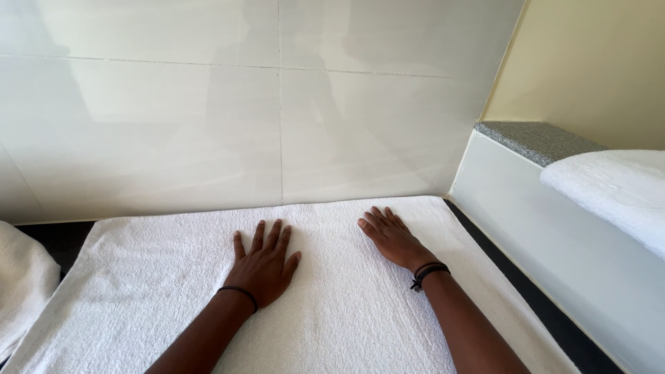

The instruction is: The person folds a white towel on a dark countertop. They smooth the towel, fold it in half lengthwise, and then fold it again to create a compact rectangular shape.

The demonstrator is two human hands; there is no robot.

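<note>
On dark counter, white towel (332, 305) is lying spread; left hand (263, 266) and right hand (391, 239) are pressing flat, fingers splayed, gripping nothing. Uneven pushing could be bunching cloth.

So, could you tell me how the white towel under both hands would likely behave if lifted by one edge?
The towel would probably flop and drape, since it looks like soft looped cloth lying flat. It seems light for its spread, though its thickness is hard to judge. It is unlikely to slip from a grip, given the rough pile under the left hand and right hand.
</note>
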